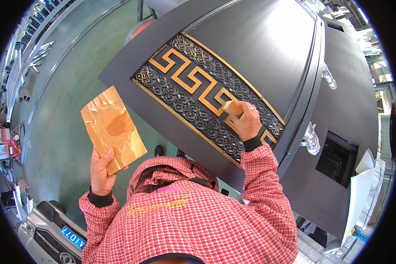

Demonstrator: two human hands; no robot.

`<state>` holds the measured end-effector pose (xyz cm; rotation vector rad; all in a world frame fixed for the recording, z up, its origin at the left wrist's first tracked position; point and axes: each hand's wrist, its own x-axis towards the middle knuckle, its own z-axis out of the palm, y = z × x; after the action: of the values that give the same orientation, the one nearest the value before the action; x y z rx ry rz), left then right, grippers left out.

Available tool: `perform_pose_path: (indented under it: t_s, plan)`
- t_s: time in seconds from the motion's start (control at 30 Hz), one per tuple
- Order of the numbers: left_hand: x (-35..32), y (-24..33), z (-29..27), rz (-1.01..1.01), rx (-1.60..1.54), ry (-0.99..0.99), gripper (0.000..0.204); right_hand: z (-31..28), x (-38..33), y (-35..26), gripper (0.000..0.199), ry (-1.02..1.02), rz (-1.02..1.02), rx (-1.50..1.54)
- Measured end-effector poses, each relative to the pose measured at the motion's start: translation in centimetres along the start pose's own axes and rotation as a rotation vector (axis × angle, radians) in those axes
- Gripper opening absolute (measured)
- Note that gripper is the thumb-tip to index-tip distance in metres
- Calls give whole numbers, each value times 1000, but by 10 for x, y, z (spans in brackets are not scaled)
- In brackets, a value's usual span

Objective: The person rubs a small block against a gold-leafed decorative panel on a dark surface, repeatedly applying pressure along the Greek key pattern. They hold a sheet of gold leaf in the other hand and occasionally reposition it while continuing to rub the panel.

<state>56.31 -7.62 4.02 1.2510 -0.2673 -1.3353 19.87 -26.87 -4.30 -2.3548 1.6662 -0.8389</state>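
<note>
My left hand [102, 172] grips the lower edge of a board wrapped in gold foil [100, 115], thumb on top. A darker, wet-looking gold patch [119, 126] lies in its middle. In my right hand [248, 122] is a small yellowish sponge block [232, 107], pinched between thumb and fingers. Its end is at the raised gold key pattern [191, 79] on a dark grey door panel [233, 39]; whether it touches is hard to tell. Black scrollwork with gold-tinged swirls [180, 103] runs along both sides of that pattern, inside thin gold borders.
A second dark panel [350, 88] with a rectangular cutout [336, 157] lies at the right. Crumpled foil-wrapped pieces [311, 139] stick out between the panels. A parked vehicle [53, 233] stands at lower left. Metal racks [35, 24] line the far left beyond the green floor [75, 75].
</note>
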Motion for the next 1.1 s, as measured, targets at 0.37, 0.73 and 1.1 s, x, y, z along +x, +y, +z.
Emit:
perform_pose_path:
  t_s: [0.37, 0.73, 1.1]
  plan:
    - [-2, -2, 1, 5, -1, 17, 45, 3, 12, 14, 37, -25, 18, 5]
    - [-3, -2, 0, 7, -15, 31, 45, 1, 19, 21, 37, -83, -54, 4]
    - [-3, -3, 1, 15, -17, 54, 47, 2, 32, 21, 37, -120, -106, 38]
